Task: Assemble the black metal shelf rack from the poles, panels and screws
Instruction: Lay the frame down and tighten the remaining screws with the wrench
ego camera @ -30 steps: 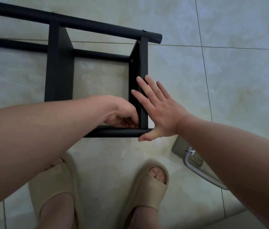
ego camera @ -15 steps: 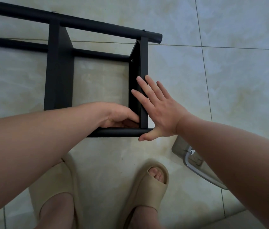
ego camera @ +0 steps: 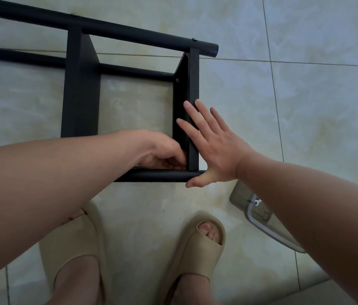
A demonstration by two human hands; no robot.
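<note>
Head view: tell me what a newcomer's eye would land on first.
The black rack lying on the pale tiled floor, upper left, draws the eye first. Next come the two bare hands at its near right corner: the right hand pressed flat against the end panel, the left hand curled inside the corner, what it holds hidden. Beige slippers fill the bottom edge.

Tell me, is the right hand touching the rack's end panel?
Touching. Head view: the right hand lies flat, fingers on the end panel, no gap.
</note>
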